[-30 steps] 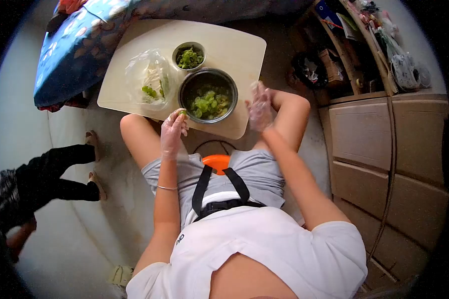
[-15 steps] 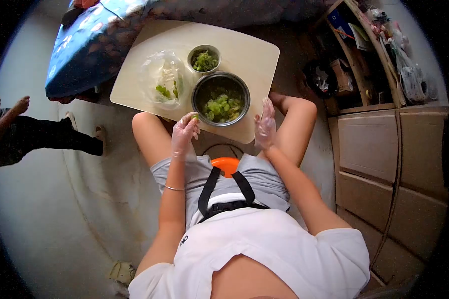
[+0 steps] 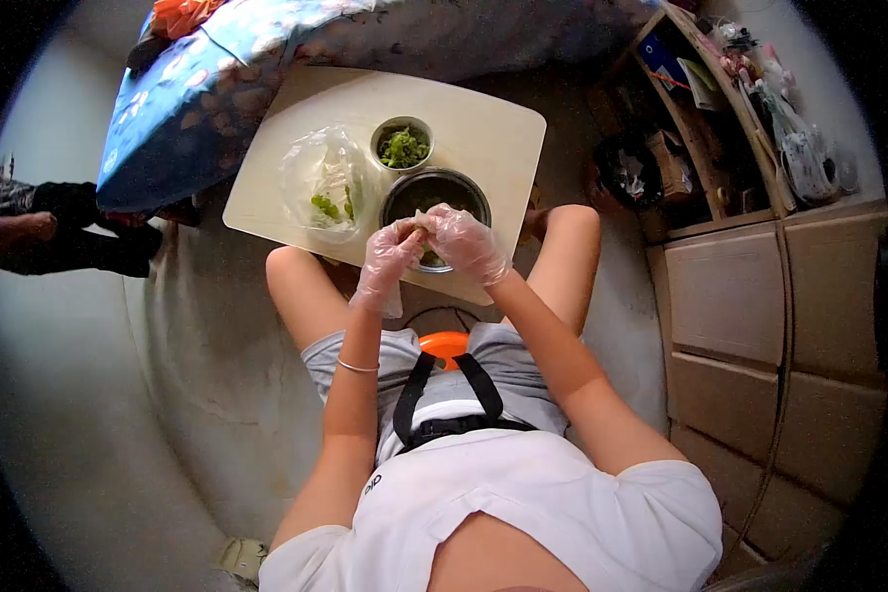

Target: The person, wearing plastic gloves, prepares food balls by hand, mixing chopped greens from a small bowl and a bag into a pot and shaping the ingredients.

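Observation:
Both hands wear clear plastic gloves and meet at the fingertips over the near left rim of a dark metal bowl (image 3: pixel 477 191). My left hand (image 3: pixel 389 260) is closed in a pinch, and my right hand (image 3: pixel 464 243) pinches against it from the other side. Whatever is between the fingertips is small and mostly hidden. Wet green pieces (image 3: pixel 431 259) show in the bowl beneath the hands. Behind it stands a smaller pale bowl (image 3: pixel 377 151) with chopped-looking greens (image 3: pixel 403 147). An open clear plastic bag (image 3: pixel 301 187) left of the bowls holds pale and green pieces.
The cream tabletop (image 3: pixel 493 128) is low, in front of my knees. Blue patterned cloth (image 3: pixel 183 128) hangs beyond it. At right are a wooden shelf (image 3: pixel 705 148) and cardboard boxes (image 3: pixel 725 296). Another person's dark-trousered legs (image 3: pixel 79 232) are at far left.
My right hand has swung left from beside the bowl to meet my left hand, which held a small green piece at its fingertips. The other person at left has shifted.

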A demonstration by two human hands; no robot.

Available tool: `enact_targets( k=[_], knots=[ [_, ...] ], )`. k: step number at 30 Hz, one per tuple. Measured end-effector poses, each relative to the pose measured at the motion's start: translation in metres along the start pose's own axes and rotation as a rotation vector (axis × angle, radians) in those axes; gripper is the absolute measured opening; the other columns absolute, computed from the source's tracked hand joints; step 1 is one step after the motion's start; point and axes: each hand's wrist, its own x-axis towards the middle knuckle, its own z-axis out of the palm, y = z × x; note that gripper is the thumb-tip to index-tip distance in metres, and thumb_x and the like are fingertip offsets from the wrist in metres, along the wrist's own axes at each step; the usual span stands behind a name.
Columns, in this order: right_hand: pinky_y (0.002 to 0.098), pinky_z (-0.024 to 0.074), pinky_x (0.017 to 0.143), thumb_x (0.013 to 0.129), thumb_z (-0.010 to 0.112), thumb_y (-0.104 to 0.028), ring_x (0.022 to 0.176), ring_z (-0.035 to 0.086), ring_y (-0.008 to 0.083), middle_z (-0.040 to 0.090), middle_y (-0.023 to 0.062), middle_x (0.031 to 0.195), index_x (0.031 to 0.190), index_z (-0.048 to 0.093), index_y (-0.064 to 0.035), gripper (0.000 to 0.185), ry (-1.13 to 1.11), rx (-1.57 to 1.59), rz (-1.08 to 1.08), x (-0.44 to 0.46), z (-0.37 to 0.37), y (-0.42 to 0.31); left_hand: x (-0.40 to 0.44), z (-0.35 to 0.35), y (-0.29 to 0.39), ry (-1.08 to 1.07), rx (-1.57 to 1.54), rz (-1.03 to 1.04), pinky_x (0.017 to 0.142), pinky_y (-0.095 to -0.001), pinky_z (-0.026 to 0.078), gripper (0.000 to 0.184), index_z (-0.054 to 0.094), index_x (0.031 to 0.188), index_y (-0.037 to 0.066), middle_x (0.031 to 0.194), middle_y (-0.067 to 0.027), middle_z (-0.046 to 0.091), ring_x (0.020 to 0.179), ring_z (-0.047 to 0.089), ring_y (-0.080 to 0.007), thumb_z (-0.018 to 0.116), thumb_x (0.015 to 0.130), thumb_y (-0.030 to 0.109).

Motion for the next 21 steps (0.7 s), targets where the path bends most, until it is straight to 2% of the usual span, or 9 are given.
enact_targets(
  k=[4, 7, 13, 15, 16, 17, 19, 20, 21],
  knots=[
    [0.0367, 0.0489, 0.071, 0.076, 0.063, -0.005, 0.081, 0.061, 0.0293, 0.060, 0.0119, 0.090, 0.104, 0.057, -0.0055, 0.029, -0.040, -0.012, 0.067, 0.004, 0.008, -0.001, 0.000, 0.003, -0.001, 0.101, 0.066, 0.051, 0.055, -0.0178, 0.041, 0.017, 0.065, 0.104, 0.003, 0.082, 0.0028, 0.062, 0.063, 0.049, -0.0035, 0.057, 0.091, 0.010],
    [0.0376, 0.0490, 0.071, 0.076, 0.062, -0.003, 0.082, 0.060, 0.0300, 0.060, 0.0131, 0.089, 0.104, 0.056, -0.0033, 0.029, 0.017, 0.026, 0.096, 0.000, 0.015, -0.001, -0.007, 0.001, -0.002, 0.109, -0.055, 0.020, 0.055, -0.0185, 0.042, 0.020, 0.064, 0.108, 0.002, 0.082, 0.0027, 0.062, 0.064, 0.051, -0.0032, 0.057, 0.091, 0.009],
    [0.0379, 0.0498, 0.072, 0.075, 0.062, -0.002, 0.083, 0.061, 0.0305, 0.062, 0.0137, 0.088, 0.100, 0.058, -0.0033, 0.026, 0.097, 0.097, 0.049, -0.002, 0.019, -0.006, -0.008, 0.002, 0.005, 0.162, 0.211, 0.022, 0.054, -0.0242, 0.045, 0.019, 0.065, 0.107, 0.002, 0.075, -0.0012, 0.063, 0.064, 0.055, -0.0069, 0.056, 0.091, 0.010],
    [0.0373, 0.0500, 0.072, 0.075, 0.062, -0.002, 0.083, 0.061, 0.0301, 0.062, 0.0132, 0.088, 0.100, 0.059, -0.0032, 0.025, 0.064, 0.077, 0.077, -0.002, 0.015, -0.009, -0.010, 0.005, 0.012, 0.143, 0.446, 0.077, 0.056, -0.0276, 0.046, 0.018, 0.065, 0.105, 0.003, 0.075, -0.0085, 0.064, 0.061, 0.057, -0.0138, 0.055, 0.091, 0.010],
    [0.0367, 0.0502, 0.072, 0.075, 0.062, -0.003, 0.083, 0.062, 0.0296, 0.063, 0.0127, 0.088, 0.099, 0.059, -0.0031, 0.024, 0.029, 0.060, 0.105, -0.002, 0.015, -0.011, -0.010, 0.006, 0.013, 0.140, 0.543, 0.167, 0.058, -0.0350, 0.048, 0.015, 0.064, 0.097, 0.003, 0.076, -0.0162, 0.062, 0.063, 0.060, -0.0266, 0.054, 0.089, 0.011],
    [0.0367, 0.0502, 0.072, 0.075, 0.062, -0.003, 0.083, 0.062, 0.0296, 0.063, 0.0127, 0.088, 0.099, 0.059, -0.0031, 0.024, 0.028, 0.060, 0.105, -0.003, 0.015, -0.011, -0.009, 0.005, 0.011, 0.139, 0.543, 0.167, 0.058, -0.0350, 0.048, 0.015, 0.064, 0.097, 0.003, 0.076, -0.0162, 0.062, 0.063, 0.060, -0.0266, 0.054, 0.089, 0.011],
    [0.0363, 0.0502, 0.073, 0.075, 0.061, -0.004, 0.083, 0.062, 0.0281, 0.064, 0.0109, 0.088, 0.097, 0.059, -0.0036, 0.022, 0.032, -0.028, 0.098, -0.004, 0.018, -0.012, -0.007, 0.000, 0.003, 0.093, 0.804, 0.256, 0.062, -0.0423, 0.048, 0.013, 0.061, 0.088, 0.002, 0.078, -0.0190, 0.061, 0.071, 0.060, -0.0361, 0.053, 0.088, 0.011],
    [0.0363, 0.0502, 0.073, 0.075, 0.061, -0.004, 0.083, 0.062, 0.0281, 0.064, 0.0109, 0.088, 0.097, 0.059, -0.0036, 0.022, 0.032, -0.029, 0.100, -0.007, 0.023, -0.008, -0.007, 0.000, -0.001, 0.091, 0.803, 0.255, 0.062, -0.0423, 0.048, 0.013, 0.061, 0.088, 0.002, 0.078, -0.0190, 0.061, 0.071, 0.060, -0.0361, 0.053, 0.088, 0.011],
    [0.0351, 0.0492, 0.073, 0.074, 0.062, -0.010, 0.085, 0.062, 0.0269, 0.062, 0.0113, 0.089, 0.095, 0.058, -0.0034, 0.023, 0.046, -0.081, 0.054, -0.008, 0.027, -0.004, -0.006, 0.001, -0.004, 0.099, 0.820, 0.268, 0.057, -0.0386, 0.046, 0.015, 0.060, 0.087, 0.001, 0.072, -0.0165, 0.059, 0.063, 0.058, -0.0297, 0.053, 0.090, 0.014]
  ],
)
